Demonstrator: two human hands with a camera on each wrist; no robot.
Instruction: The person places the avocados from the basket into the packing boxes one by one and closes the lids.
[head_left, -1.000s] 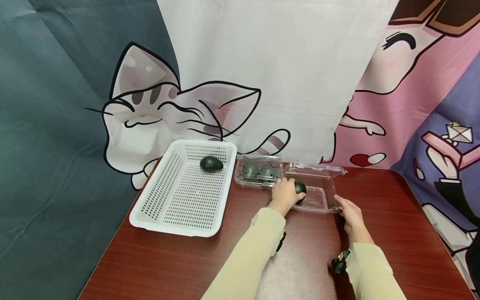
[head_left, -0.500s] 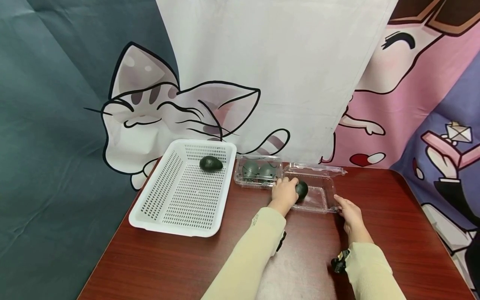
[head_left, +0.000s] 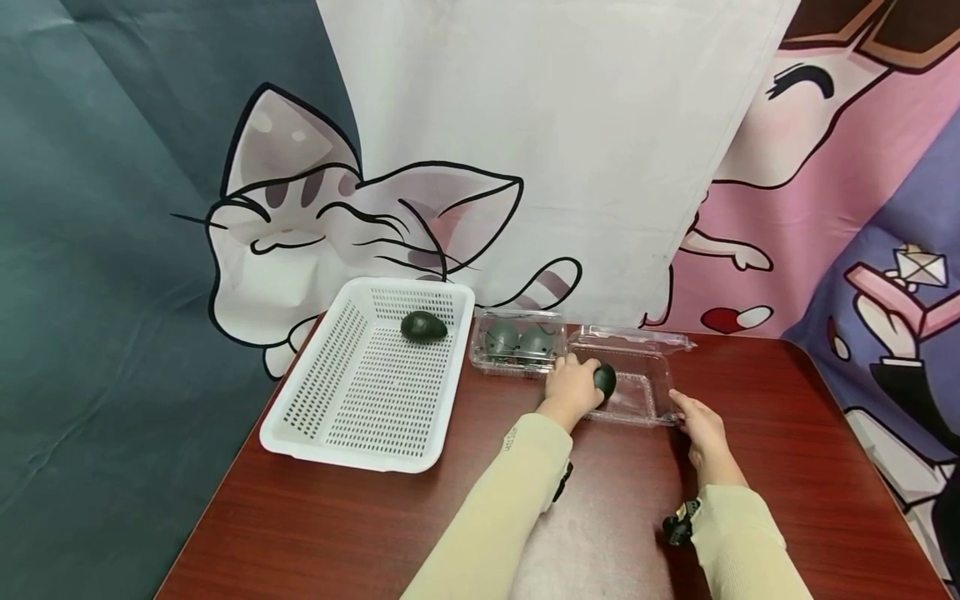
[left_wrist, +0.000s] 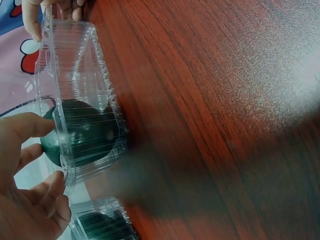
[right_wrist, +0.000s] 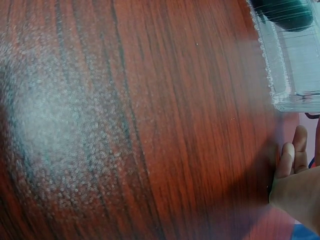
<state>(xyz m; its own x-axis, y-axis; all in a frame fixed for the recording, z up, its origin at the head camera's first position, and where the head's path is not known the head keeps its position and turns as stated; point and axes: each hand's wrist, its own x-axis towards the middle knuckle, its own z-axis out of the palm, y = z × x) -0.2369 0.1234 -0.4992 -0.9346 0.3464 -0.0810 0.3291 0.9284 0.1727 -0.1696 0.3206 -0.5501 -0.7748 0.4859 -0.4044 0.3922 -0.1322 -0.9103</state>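
Observation:
My left hand (head_left: 572,387) reaches over the left wall of an open clear plastic clamshell box (head_left: 641,400). Its thumb and a finger hold one end of a dark green avocado (head_left: 604,381) lying in the box's left part. The left wrist view shows the other fingers (left_wrist: 52,192) curled just outside the wall. At the box's front right corner my right hand (head_left: 699,423) holds the rim; in the right wrist view that hand (right_wrist: 295,175) is partly cut off by the frame edge.
Left of the open box stands a closed clear box (head_left: 519,340) with avocados inside. Farther left, a white perforated basket (head_left: 352,458) holds one avocado (head_left: 423,327). All stand on a reddish-brown table (head_left: 322,533) before a printed cloth (head_left: 585,150).
The avocado under my left hand has settled slightly rightward in the open box, and the left thumb has drawn back from its front. The right hand stays at the corner.

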